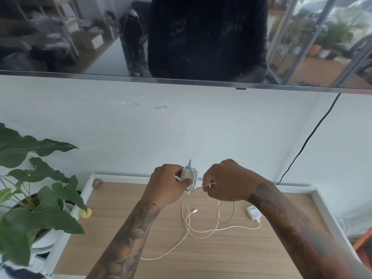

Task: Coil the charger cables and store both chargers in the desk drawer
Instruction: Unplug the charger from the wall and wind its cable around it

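My left hand [167, 186] grips a white charger block [186, 175] with its cable wound around it in several loops. My right hand [225, 182] pinches the free end of that cable [203, 187], pulled taut between the two hands above the desk. A second white charger [254, 213] lies on the wooden desk top [124, 222] at the right, partly behind my right forearm. Its white cable [201, 234] sprawls in loose loops across the desk, trailing toward the front left. No drawer is in view.
A potted green plant [34, 198] stands off the desk's left edge. A small shell-like object [97, 183] sits at the back left corner and a yellow item [86, 213] at the left rim. A TV [181, 37] hangs above; its black cord [308, 137] runs down the wall.
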